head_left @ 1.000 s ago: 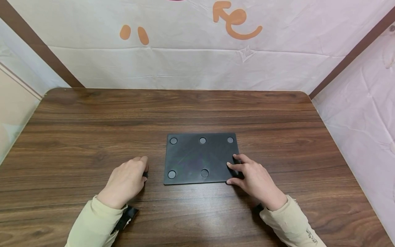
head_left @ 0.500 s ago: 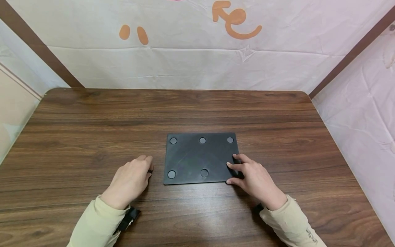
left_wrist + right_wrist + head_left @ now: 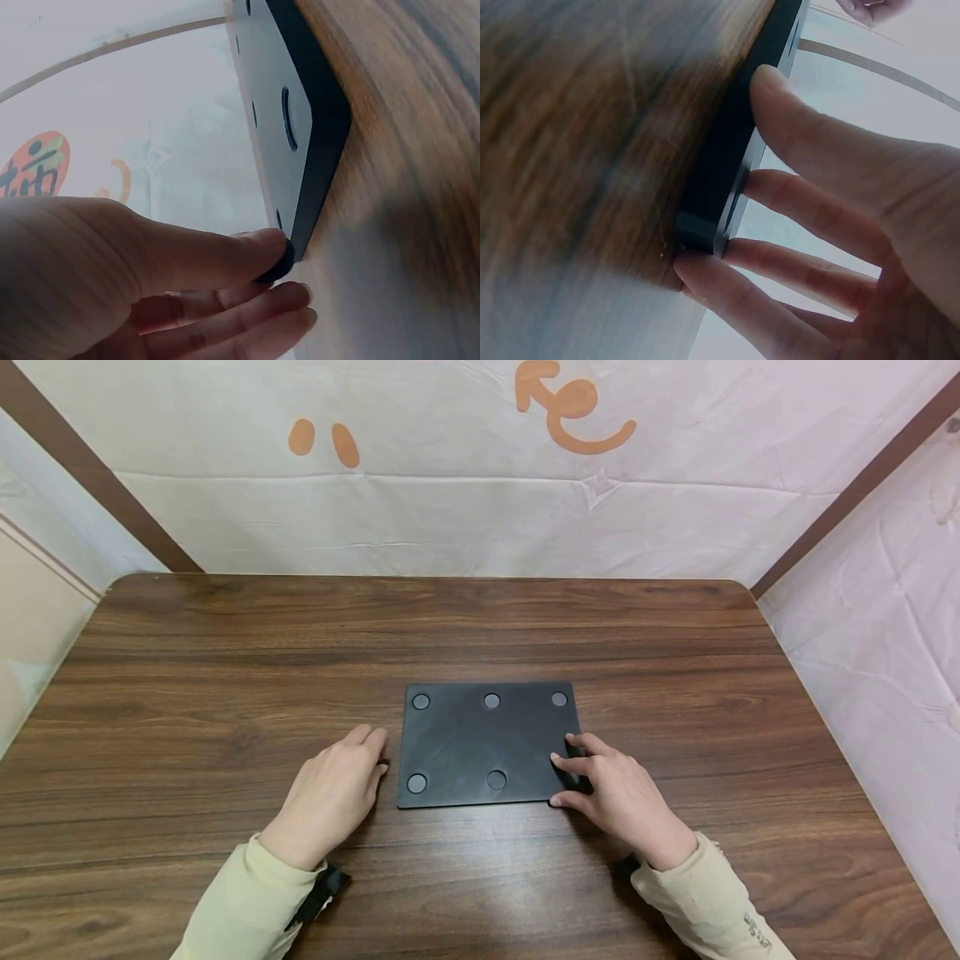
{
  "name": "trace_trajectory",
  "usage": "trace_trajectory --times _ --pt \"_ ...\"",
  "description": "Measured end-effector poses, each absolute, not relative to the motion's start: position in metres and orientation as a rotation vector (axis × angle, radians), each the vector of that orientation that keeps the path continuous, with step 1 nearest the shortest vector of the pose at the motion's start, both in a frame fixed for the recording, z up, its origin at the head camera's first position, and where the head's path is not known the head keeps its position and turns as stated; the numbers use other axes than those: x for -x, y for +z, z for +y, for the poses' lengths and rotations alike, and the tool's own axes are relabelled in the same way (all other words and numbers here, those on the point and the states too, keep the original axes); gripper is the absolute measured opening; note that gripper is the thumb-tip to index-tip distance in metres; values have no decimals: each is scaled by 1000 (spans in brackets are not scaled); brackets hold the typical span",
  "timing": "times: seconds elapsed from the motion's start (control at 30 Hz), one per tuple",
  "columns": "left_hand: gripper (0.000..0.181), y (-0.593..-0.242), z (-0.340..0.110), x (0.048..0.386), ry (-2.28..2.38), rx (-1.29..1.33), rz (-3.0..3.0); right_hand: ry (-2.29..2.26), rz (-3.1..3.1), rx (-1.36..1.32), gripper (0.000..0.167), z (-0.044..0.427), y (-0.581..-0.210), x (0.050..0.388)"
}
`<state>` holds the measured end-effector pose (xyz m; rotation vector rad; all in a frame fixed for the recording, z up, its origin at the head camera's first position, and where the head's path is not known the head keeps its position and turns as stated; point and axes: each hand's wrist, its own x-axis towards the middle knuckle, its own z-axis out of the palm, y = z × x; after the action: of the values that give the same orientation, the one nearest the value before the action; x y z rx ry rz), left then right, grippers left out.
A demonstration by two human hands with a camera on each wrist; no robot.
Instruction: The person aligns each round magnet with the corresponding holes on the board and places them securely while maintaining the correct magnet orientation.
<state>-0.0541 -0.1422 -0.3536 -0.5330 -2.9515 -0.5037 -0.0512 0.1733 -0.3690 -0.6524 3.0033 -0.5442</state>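
A flat black rectangular board (image 3: 480, 739) lies on the table, with several round grey recesses near its long edges. My right hand (image 3: 622, 793) holds the board's near right corner. Its thumb presses the near side wall, while other fingers touch the top and the right edge, as the right wrist view shows along the board's side (image 3: 712, 165). Just off the board's left edge is my left hand (image 3: 326, 797). In the left wrist view its thumb and fingers pinch a small round black disc (image 3: 279, 266), which the hand hides in the head view.
The brown wood-grain table (image 3: 480, 635) spreads out around the board. Behind it hangs a white sheet (image 3: 465, 518) with orange printed shapes, and another pale sheet (image 3: 885, 610) hangs at the right. Black straps (image 3: 318, 897) sit at the wrists.
My left hand has moved right and slightly away from me, closer to the board's left edge, still pinching the disc. The right hand and the board have stayed in place.
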Motion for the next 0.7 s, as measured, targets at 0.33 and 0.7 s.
trace_trajectory --times 0.33,0.7 --pt "16 -355 -132 54 -556 583 -2927 -547 3003 654 51 173 -369 51" --pt "18 -355 -125 52 -578 618 -2919 -547 3003 652 51 173 -368 51"
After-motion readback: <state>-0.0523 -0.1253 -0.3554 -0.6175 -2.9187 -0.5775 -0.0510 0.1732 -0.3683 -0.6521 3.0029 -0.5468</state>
